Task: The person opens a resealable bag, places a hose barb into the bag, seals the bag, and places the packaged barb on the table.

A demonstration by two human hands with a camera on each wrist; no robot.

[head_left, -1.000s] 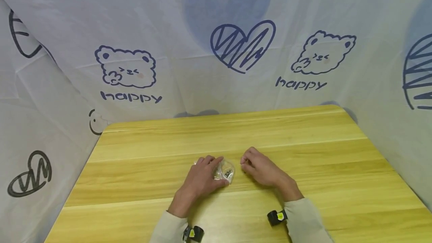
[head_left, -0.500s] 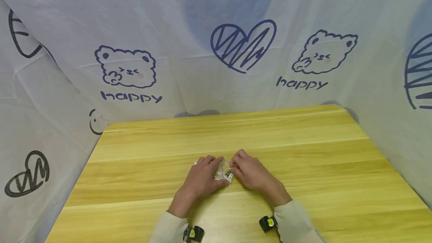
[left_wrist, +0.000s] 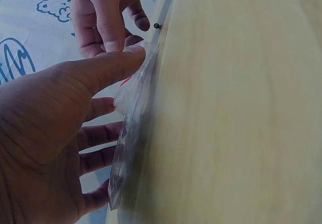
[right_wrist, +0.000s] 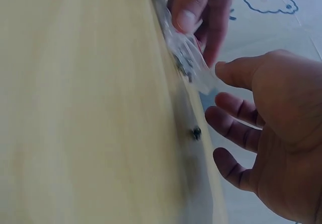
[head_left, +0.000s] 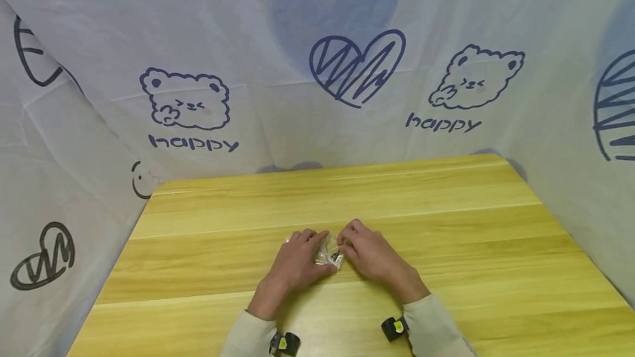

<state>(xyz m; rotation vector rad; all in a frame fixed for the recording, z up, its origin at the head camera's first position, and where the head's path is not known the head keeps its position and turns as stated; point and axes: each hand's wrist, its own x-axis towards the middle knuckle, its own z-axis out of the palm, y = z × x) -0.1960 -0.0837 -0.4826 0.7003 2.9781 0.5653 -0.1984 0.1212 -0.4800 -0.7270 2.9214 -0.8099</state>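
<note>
A small clear zip bag [head_left: 323, 255] with a red line at its mouth lies on the table, small dark parts showing through its plastic. My left hand [head_left: 297, 258] holds it, the thumb over the near side and the fingers behind, as the left wrist view shows. At the bag's mouth, my right hand [head_left: 372, 252] pinches the plastic edge with its thumb; the index finger is mostly hidden. Its other fingers are loosely bent. Beneath them a small black piece, perhaps a screw [right_wrist: 196, 133], rests on the table outside the bag.
The wooden table [head_left: 421, 197] extends around both hands. Behind it and at the sides hangs a pale cloth [head_left: 278, 120] with bear and heart drawings. A black wrist camera [head_left: 394, 328] sits at the right sleeve and another camera [head_left: 288, 343] at the left.
My right hand has moved left to the mouth of the bag, then stayed there over the last half second. The left hand and the bag keep their place.
</note>
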